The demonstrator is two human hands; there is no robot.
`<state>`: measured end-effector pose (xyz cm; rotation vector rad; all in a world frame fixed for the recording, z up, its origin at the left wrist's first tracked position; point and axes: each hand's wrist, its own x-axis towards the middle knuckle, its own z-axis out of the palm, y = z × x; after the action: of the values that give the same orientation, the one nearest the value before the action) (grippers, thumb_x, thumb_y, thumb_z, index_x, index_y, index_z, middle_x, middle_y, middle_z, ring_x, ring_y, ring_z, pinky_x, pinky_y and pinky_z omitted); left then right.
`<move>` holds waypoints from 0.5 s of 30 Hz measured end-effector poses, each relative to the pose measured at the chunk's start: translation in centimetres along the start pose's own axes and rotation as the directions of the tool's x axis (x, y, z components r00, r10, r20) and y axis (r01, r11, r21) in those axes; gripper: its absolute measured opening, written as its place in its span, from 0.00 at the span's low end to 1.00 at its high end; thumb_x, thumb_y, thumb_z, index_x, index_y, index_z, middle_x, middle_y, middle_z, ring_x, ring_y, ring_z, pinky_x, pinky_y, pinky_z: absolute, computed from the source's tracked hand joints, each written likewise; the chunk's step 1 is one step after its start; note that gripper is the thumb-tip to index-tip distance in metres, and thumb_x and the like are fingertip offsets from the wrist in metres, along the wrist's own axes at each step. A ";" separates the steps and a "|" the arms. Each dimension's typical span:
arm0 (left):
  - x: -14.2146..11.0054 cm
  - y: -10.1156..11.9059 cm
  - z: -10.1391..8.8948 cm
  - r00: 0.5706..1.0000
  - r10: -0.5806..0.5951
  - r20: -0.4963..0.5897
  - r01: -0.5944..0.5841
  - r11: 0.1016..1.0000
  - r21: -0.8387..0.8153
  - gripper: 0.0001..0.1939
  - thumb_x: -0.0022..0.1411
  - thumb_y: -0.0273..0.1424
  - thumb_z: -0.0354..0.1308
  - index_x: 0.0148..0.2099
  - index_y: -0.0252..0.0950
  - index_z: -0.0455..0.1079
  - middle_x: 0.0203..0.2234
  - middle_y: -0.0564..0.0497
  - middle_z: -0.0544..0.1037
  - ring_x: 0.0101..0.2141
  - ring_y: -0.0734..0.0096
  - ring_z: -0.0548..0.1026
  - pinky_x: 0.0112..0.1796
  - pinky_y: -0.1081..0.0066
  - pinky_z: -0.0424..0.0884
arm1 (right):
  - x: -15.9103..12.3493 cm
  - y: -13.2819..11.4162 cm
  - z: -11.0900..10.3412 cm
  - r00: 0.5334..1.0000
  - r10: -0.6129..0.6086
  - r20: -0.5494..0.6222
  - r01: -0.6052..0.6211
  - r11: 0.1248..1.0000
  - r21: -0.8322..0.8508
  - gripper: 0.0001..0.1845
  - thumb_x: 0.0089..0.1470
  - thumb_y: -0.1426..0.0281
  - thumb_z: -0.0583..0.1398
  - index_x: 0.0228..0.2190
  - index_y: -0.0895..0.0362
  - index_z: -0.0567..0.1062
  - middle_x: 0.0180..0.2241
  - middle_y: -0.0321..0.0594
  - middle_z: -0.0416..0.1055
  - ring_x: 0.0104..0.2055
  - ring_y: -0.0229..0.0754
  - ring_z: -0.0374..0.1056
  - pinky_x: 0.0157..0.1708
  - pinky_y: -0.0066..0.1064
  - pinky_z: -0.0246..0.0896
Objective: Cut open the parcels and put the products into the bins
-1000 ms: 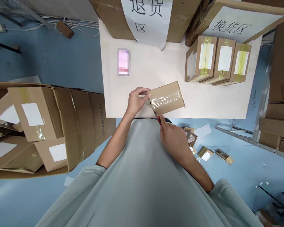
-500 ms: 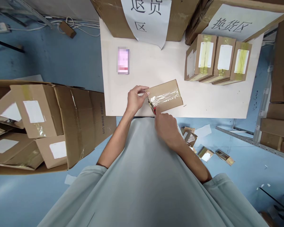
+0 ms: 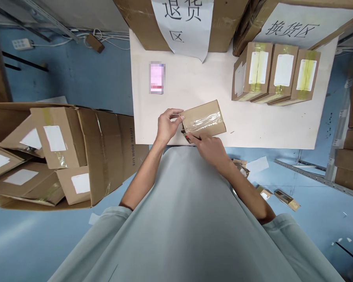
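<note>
Bright, even, whitish light fills the scene, and the pale, flat worktop [image 3: 191, 88] reflects it strongly. Hard white glare streaks the clear, shiny tape [image 3: 206, 122] on the small brown cardboard box [image 3: 198, 112]. A soft sheen crosses the smooth blue floor [image 3: 17, 235] at lower left; the lower right corner is dim. Wide-angle distortion stretches the edges. Coarse pixelation masks a pink rectangle [image 3: 157, 77].

Parcel-returns workroom: returns-area sign [image 3: 184, 29], labelled cartons [image 3: 283, 72].

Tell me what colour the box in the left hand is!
The box is light brown, best seen in the head view.
</note>
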<state>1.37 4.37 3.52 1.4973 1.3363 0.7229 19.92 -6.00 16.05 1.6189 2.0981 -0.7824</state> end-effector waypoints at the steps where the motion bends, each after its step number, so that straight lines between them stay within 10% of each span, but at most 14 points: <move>1: 0.0 0.0 0.0 1.000 0.006 -0.004 -0.006 1.000 -0.003 0.12 0.68 0.33 0.69 0.52 0.39 0.83 0.50 0.45 0.86 0.49 0.59 0.86 0.56 0.56 0.83 | 0.0 0.5 0.4 1.000 -0.017 -0.025 0.017 1.000 0.002 0.37 0.78 0.77 0.48 0.80 0.45 0.59 0.52 0.52 0.82 0.49 0.49 0.80 0.45 0.33 0.68; 9: -0.1 2.3 0.1 0.998 0.055 0.001 -0.055 0.991 0.124 0.15 0.73 0.36 0.65 0.59 0.40 0.82 0.57 0.42 0.84 0.56 0.53 0.83 0.61 0.50 0.81 | -4.1 4.7 3.1 0.900 0.288 -0.328 -0.152 0.912 0.382 0.31 0.81 0.65 0.48 0.78 0.48 0.66 0.47 0.44 0.85 0.41 0.44 0.80 0.38 0.28 0.68; 15: -1.1 6.8 6.5 0.930 0.322 0.180 -0.365 0.870 0.331 0.20 0.83 0.45 0.54 0.67 0.45 0.76 0.71 0.43 0.75 0.78 0.46 0.63 0.77 0.37 0.57 | -3.1 10.1 4.5 0.735 0.564 -0.376 -0.138 0.667 0.732 0.29 0.80 0.54 0.48 0.70 0.51 0.71 0.53 0.47 0.85 0.39 0.48 0.82 0.43 0.38 0.77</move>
<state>9.62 2.07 7.65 2.0799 1.1625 0.6148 30.25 -9.31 12.45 2.9095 1.7640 -1.0608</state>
